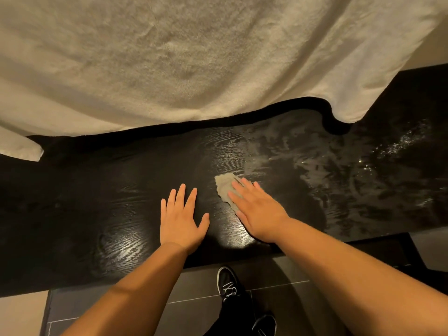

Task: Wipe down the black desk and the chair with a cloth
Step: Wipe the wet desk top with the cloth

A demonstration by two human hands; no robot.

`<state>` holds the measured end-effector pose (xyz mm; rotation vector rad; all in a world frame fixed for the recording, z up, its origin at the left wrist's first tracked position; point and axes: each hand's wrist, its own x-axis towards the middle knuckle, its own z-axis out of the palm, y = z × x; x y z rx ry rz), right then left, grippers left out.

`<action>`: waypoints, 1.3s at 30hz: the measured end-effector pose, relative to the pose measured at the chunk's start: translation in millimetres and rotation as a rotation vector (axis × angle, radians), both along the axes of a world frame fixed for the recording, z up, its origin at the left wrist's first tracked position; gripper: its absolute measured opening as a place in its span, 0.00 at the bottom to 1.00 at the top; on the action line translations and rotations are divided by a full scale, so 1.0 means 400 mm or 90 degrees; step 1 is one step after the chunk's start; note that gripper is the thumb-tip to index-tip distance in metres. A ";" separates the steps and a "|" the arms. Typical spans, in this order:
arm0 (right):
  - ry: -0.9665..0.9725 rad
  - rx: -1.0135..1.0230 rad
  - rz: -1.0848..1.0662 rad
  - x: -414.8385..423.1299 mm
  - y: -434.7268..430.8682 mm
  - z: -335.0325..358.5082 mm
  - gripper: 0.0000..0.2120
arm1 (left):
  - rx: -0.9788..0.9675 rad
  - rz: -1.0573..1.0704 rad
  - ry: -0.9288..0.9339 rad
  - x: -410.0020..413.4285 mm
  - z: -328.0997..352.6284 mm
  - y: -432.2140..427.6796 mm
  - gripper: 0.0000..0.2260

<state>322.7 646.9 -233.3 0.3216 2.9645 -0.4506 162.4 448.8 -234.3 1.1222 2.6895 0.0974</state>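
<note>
The black desk runs left to right across the view, its wood grain shining under the light. A small pale cloth lies on the desk near the middle. My right hand presses flat on the cloth with straight fingers, and part of the cloth sticks out past the fingertips. Just to its left, my left hand rests flat on the bare desktop with fingers spread. Wet streaks and droplets cover the desk's right half. No chair is in view.
A large white towel hangs over the desk's far edge and covers the upper view. Below the near edge lie dark floor tiles and my black shoe. A dark frame part shows under the desk at right.
</note>
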 end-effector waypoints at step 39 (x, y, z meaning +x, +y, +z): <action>-0.046 0.047 -0.403 -0.081 0.210 -0.014 0.31 | 0.036 -0.079 -0.019 -0.084 -0.011 0.129 0.34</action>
